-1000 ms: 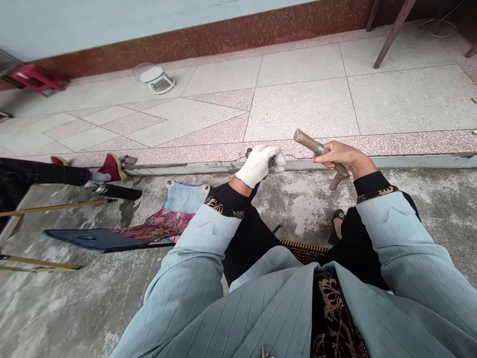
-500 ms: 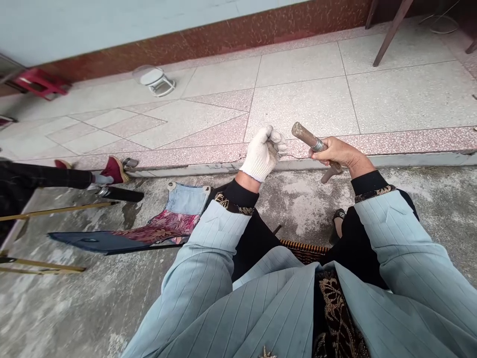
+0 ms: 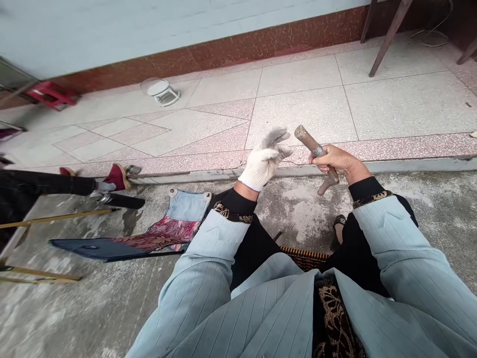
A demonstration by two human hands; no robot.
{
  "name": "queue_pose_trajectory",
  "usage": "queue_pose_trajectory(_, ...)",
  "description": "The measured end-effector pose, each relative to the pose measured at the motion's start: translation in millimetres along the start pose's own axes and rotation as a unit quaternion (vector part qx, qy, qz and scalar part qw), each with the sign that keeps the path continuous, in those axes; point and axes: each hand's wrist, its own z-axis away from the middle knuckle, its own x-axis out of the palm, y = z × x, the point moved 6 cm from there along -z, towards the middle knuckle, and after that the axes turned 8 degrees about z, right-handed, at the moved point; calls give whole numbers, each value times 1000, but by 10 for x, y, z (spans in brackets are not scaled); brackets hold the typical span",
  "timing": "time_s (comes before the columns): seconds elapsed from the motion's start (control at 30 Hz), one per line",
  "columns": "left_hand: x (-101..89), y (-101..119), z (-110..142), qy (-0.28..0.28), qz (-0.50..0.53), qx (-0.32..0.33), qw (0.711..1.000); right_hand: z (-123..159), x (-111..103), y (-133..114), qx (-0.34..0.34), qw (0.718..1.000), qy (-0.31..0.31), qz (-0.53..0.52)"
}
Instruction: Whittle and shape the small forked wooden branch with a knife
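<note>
The bare right hand (image 3: 338, 159) clasps a brown, hooked wooden stick (image 3: 307, 138) bound with silvery coiled metal wire (image 3: 319, 150). Near it, the white-knit-gloved left hand (image 3: 264, 161) has parted fingers (any wire between them, I cannot tell). Lost tension could slacken the coil; a stray wire end could scratch bare skin.

We are in a yard-like spot beside a building, probably a home: weathered concrete ground (image 3: 298, 204) meets a raised, tiled terrace (image 3: 298, 107) running along a pale wall (image 3: 156, 30) with a red-brown base band (image 3: 231, 52), and we see a red stool (image 3: 52, 94) near that wall.
</note>
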Motion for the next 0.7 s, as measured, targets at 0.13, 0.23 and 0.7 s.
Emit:
queue_pose_trajectory(0.13, -76, -124, 38, 102, 128, -28, 986, -55, -7, 54, -3, 998, 16, -64)
queue_pose_trajectory(0.23, -94, -209, 36, 148, 171, -15, 974, -99, -7, 107, -2, 996, 32, -85)
queue_pose_trajectory(0.7, -54, -470, -181, 286, 187, 82, 936, -220, 346, 114, -14, 995, 62, -79)
